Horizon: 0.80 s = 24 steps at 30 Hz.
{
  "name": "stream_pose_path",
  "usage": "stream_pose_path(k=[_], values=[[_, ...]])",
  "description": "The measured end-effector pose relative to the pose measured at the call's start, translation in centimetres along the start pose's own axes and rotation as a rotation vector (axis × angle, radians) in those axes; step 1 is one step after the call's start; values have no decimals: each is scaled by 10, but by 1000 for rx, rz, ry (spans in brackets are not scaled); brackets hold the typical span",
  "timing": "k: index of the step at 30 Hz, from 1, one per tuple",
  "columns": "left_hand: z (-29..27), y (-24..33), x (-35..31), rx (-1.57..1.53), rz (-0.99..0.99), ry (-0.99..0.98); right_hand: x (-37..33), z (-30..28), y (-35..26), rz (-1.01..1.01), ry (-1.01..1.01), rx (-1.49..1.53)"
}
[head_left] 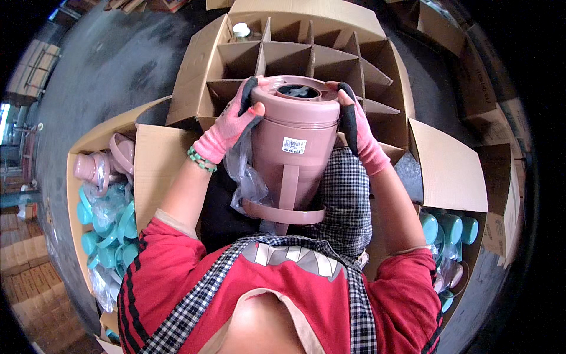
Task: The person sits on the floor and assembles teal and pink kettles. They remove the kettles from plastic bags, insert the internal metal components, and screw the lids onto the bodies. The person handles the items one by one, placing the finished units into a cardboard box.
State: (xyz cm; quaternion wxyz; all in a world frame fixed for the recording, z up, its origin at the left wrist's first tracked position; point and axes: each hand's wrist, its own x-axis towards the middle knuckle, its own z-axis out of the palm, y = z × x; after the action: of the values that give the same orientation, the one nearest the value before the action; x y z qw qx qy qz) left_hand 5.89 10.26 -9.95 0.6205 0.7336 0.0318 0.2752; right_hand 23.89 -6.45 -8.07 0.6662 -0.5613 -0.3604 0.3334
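Note:
A large pink insulated jug (271,159) with a round lid rests upright over my lap, a barcode label on its side and a curved handle hanging toward me. My left hand (236,118), in a pink and black fingerless glove, grips the lid's left edge. On the lid's right edge my right hand (358,127), gloved alike, is closed as well. In the middle of the lid sits a dark round opening (298,91). A crumpled clear plastic bag (247,180) hangs along the jug's left side, below my left hand.
Ahead stands an open cardboard box (197,65) with dividers; a white-capped bottle (240,30) fills one far-left cell. The left carton (156,153) holds pink and teal jugs in plastic. Another carton (451,168) at right holds teal-lidded containers (451,227). Stacked boxes (23,259) line the far left.

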Motion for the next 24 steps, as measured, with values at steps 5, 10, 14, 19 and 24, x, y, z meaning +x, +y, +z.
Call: stream_pose_path(k=[5,10,14,19,24], values=[[-8,9,21,-602,-322,-136,-39,28,-31,-255,107,-689],[9,19,27,-327,-271,68,15,-23,-44,53,161,-399],[31,22,23,-108,-315,286,24,6,-13,183,29,262],[-8,0,32,-543,-436,-5,-17,22,-21,-190,136,-508],[43,38,22,-209,-268,366,34,-10,2,397,-90,564]])
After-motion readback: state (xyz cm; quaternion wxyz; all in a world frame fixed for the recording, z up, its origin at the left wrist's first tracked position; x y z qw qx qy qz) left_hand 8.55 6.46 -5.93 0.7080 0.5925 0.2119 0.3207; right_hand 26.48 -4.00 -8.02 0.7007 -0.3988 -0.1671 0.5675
